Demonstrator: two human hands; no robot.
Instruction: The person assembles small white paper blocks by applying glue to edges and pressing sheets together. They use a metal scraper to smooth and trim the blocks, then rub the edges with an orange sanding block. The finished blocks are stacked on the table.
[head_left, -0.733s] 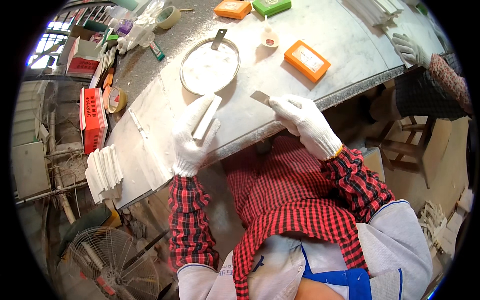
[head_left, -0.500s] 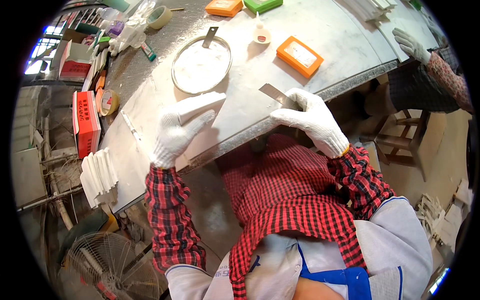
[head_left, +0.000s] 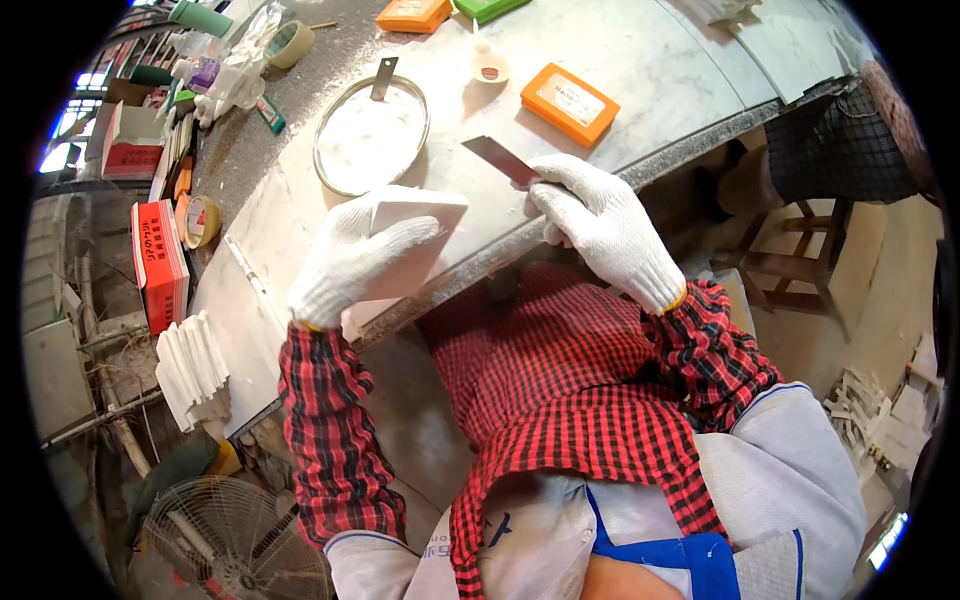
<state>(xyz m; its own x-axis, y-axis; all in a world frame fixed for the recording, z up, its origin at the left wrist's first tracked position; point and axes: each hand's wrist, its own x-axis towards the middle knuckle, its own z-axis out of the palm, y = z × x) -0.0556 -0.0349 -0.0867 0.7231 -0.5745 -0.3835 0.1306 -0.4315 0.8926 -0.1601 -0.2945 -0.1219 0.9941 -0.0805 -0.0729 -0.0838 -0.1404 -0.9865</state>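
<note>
Head camera, looking down over a grey stone-topped table (head_left: 690, 70) that runs from the lower left to the upper right.

The left hand (head_left: 345, 255), in a white knit glove, is clenched around a flat white rectangular block (head_left: 415, 240); the fingers wrap over its top face and the block sits just above the table's near edge, about midway along it.

The right hand (head_left: 600, 225), also gloved in white, grips one end of a thin grey metal blade (head_left: 500, 160) between thumb and fingers. The blade points up and left, away from the person, over the table surface just inside the near edge. Blade and block are near each other but apart.

Both forearms wear red-and-black checked sleeves, and a matching checked cloth lies across the lap below.

Behind the hands, toward the middle of the table, stands a round metal dish (head_left: 370, 135) filled with white paste, a small scraper (head_left: 382, 78) leaning on its far rim. To the right of it lies an orange box (head_left: 570, 100), with a small white cup (head_left: 490, 70) beside it. Near the far left corner lies a roll of tape (head_left: 290, 42).

Off the table's left end, a stack of white blocks (head_left: 190, 365) and a red carton (head_left: 160, 265) sit on a lower ledge. An electric fan (head_left: 235, 540) stands on the floor at lower left.
</note>
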